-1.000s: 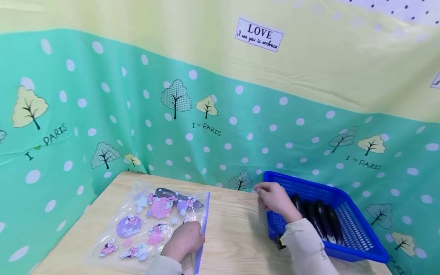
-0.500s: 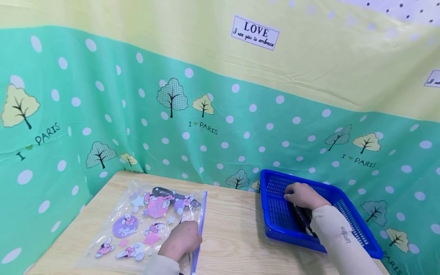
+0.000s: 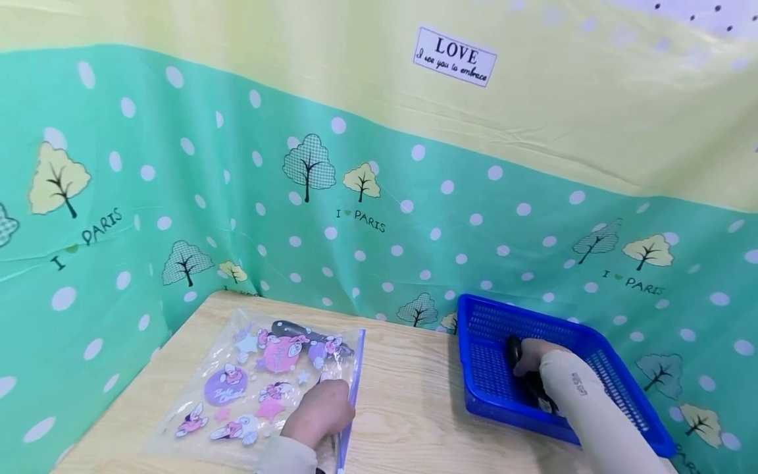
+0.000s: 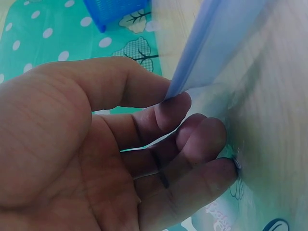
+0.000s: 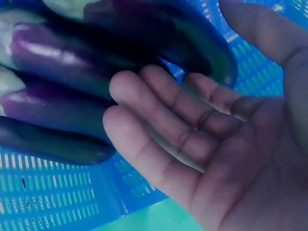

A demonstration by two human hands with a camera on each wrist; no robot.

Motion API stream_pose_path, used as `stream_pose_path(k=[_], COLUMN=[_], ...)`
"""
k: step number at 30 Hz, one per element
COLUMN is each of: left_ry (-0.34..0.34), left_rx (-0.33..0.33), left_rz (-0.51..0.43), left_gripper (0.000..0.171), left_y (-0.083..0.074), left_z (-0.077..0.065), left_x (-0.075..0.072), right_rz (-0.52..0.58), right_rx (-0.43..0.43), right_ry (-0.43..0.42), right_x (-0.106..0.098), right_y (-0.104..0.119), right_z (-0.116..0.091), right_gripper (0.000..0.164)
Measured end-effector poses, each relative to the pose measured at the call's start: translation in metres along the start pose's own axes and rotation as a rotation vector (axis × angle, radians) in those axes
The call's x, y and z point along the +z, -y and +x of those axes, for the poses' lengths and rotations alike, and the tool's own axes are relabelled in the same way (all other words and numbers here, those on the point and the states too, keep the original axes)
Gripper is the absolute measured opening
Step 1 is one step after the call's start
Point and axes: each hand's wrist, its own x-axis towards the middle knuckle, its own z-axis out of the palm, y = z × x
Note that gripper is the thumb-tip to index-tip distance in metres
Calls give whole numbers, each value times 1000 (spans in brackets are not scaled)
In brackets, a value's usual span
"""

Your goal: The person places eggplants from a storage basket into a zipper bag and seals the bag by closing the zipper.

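A clear zip bag (image 3: pixel 225 421) with pink and purple cartoon prints lies flat on the left of the table, a dark eggplant (image 3: pixel 290 329) showing through its far end. At the zip edge, my left hand (image 3: pixel 322 409) pinches the bag's purple strip (image 4: pixel 192 53) between thumb and index finger; the other fingers curl loosely below. My right hand (image 3: pixel 535 354) is inside the blue basket (image 3: pixel 464 342), fingers extended against several glossy purple eggplants (image 5: pixel 62 57) lying side by side. Its thumb stands apart from the fingers in the right wrist view. Hand and sleeve hide most of these eggplants from the head view.
The basket has slotted walls and a raised rim and stands at the table's right side. Bare wood of the table (image 3: pixel 408 395) lies between bag and basket. A green and yellow printed curtain (image 3: pixel 355 276) hangs behind the table's back edge.
My right hand has moved right, from the basket's left rim to over the eggplants, and lower into the basket, covering them. The left hand keeps its place at the bag's zip edge.
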Motion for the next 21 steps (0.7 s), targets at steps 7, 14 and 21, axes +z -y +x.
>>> stream_pose_path(k=[7,14,21], left_ry=[18,14,17], left_rx=[-21,-34,-39], left_rz=[9,23,25], left_gripper=[9,10,11], left_y=[-2,-2,-1], left_z=[-1,-2,1], left_x=[-1,0,2], right_rz=[176,17,-44], right_rx=[136,-33,-40], right_ry=[-76,43,113], right_x=[-2,9,22], right_y=[9,3,0], right_z=[-14,-3,13], right_gripper=[53,50,30])
